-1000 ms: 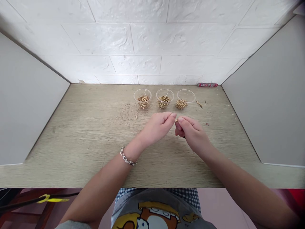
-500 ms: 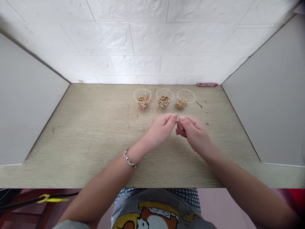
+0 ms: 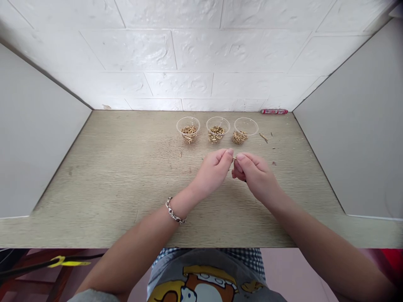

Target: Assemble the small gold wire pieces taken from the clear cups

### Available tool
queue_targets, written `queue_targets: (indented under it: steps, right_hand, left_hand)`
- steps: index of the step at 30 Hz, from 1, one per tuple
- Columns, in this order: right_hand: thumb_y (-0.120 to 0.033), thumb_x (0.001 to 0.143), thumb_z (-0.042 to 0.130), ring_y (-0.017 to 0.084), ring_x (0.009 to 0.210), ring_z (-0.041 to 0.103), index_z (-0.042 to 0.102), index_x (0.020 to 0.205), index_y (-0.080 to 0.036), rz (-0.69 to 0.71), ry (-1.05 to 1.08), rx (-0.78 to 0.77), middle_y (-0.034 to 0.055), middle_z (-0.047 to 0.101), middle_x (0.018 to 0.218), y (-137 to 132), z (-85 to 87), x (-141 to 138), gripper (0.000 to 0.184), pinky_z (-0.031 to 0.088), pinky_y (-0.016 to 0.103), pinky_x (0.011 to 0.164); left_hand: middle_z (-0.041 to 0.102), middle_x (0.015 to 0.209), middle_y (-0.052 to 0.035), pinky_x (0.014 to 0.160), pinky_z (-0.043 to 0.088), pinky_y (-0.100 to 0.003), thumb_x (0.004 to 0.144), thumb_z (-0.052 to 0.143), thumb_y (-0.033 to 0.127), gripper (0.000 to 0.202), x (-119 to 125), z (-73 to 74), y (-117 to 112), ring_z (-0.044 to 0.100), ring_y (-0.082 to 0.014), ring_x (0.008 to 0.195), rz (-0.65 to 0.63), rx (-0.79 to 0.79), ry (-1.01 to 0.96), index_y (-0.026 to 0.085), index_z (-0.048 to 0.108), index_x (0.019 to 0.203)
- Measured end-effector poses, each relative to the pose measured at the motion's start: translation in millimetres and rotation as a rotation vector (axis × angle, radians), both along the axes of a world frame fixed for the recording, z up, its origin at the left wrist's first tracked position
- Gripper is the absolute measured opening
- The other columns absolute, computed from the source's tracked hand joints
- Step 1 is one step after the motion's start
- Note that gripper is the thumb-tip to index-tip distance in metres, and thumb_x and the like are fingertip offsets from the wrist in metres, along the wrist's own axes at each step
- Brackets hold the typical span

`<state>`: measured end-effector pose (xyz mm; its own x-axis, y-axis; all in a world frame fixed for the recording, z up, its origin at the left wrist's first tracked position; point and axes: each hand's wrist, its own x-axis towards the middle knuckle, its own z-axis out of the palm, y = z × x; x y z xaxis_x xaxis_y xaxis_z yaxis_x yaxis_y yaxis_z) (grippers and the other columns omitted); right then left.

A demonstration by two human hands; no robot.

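Note:
My left hand (image 3: 215, 167) and my right hand (image 3: 255, 172) meet fingertip to fingertip over the table, both closed in a pinch. Between them shows a tiny gold-coloured metal pin (image 3: 234, 158), its ends hidden by thumbs and fingers. Just behind the hands stand three clear plastic cups in a row: the left cup (image 3: 188, 121), the middle cup (image 3: 218, 121) and the right cup (image 3: 246, 121). Each contains many small gold-coloured metal pieces. A dark bit peeks out under my right hand, too small to name.
One short gold piece (image 3: 180, 154) lies left of my hands. Several thin pins (image 3: 263, 137) lie right of the cups. A red patterned tube (image 3: 274, 111) rests against the white wall (image 3: 195, 50). Grey panels (image 3: 355, 126) border the wooden table (image 3: 110, 176) on both sides.
Both hands stay nearly in place, still pinching the pin. My left wrist has shifted very slightly to the right; the cups have not moved.

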<state>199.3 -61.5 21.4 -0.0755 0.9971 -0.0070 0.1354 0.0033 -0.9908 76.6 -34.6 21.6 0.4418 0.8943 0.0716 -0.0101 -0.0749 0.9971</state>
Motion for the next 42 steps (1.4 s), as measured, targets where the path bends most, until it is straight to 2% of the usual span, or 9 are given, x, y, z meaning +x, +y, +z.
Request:
queue_targets:
  steps: [7,15,24,31,34,38,42]
  right_hand:
    - [-0.032,0.085,0.040,0.010,0.051,0.039,0.035,0.053,-0.020,-0.016,0.009,0.007,-0.0042,0.032,0.049,-0.5,0.3,-0.9,0.035,0.034,0.026,0.052]
    - [-0.031,0.085,0.040,0.009,0.049,0.034,0.034,0.053,-0.020,0.043,0.096,-0.005,-0.0049,0.030,0.049,0.7,-0.1,0.7,0.034,0.033,0.026,0.051]
    - [-0.035,0.086,0.039,0.010,0.052,0.037,0.037,0.054,-0.020,0.008,-0.053,0.043,-0.0040,0.034,0.052,2.8,-3.2,2.3,0.035,0.030,0.026,0.050]
    - [-0.035,0.086,0.039,0.010,0.052,0.035,0.037,0.055,-0.019,0.053,-0.080,0.025,-0.0040,0.035,0.052,5.1,-1.3,6.0,0.035,0.029,0.026,0.050]
    - [-0.035,0.086,0.039,0.009,0.051,0.034,0.037,0.056,-0.019,0.066,-0.061,0.019,-0.0041,0.035,0.053,5.4,-0.1,6.6,0.034,0.028,0.025,0.049]
    - [-0.033,0.085,0.039,0.010,0.051,0.035,0.035,0.054,-0.020,0.044,-0.035,0.015,-0.0045,0.032,0.051,5.3,0.3,5.5,0.034,0.030,0.026,0.050]
    - [-0.030,0.085,0.039,0.010,0.050,0.036,0.034,0.052,-0.020,0.029,-0.041,0.031,-0.0046,0.031,0.050,4.7,0.3,3.4,0.035,0.033,0.027,0.051]
  left_hand:
    - [0.051,0.051,0.0021,0.055,0.040,-0.019,0.090,0.033,0.030,0.039,0.3,1.6,-0.3,0.048,-0.0063,0.052,-0.019,-0.006,-0.019,0.015,0.046,0.057]
    - [0.053,0.052,0.0011,0.053,0.039,-0.018,0.090,0.033,0.030,0.040,0.1,3.0,-0.7,0.048,-0.0059,0.051,-0.048,-0.023,-0.049,0.014,0.048,0.056]
    - [0.054,0.055,0.0028,0.057,0.035,-0.021,0.091,0.033,0.030,0.041,-4.4,4.7,-0.1,0.047,-0.0068,0.054,0.064,0.184,0.207,0.015,0.048,0.055]
    - [0.058,0.063,0.0010,0.062,0.037,-0.023,0.092,0.031,0.032,0.041,-4.7,3.3,-1.7,0.052,-0.0090,0.062,0.025,0.204,0.271,0.014,0.053,0.062]
    - [0.058,0.064,0.0006,0.063,0.037,-0.023,0.092,0.030,0.032,0.041,-3.5,0.2,-1.6,0.052,-0.0092,0.064,0.021,0.197,0.258,0.015,0.051,0.062]
    - [0.052,0.058,0.0027,0.057,0.034,-0.022,0.091,0.032,0.033,0.040,-2.0,-3.4,-0.5,0.047,-0.0076,0.057,0.073,0.211,0.215,0.015,0.045,0.058]
    - [0.048,0.053,0.0039,0.053,0.034,-0.021,0.090,0.033,0.034,0.038,-1.2,-3.4,-0.6,0.045,-0.0071,0.053,0.103,0.150,0.131,0.016,0.040,0.058]
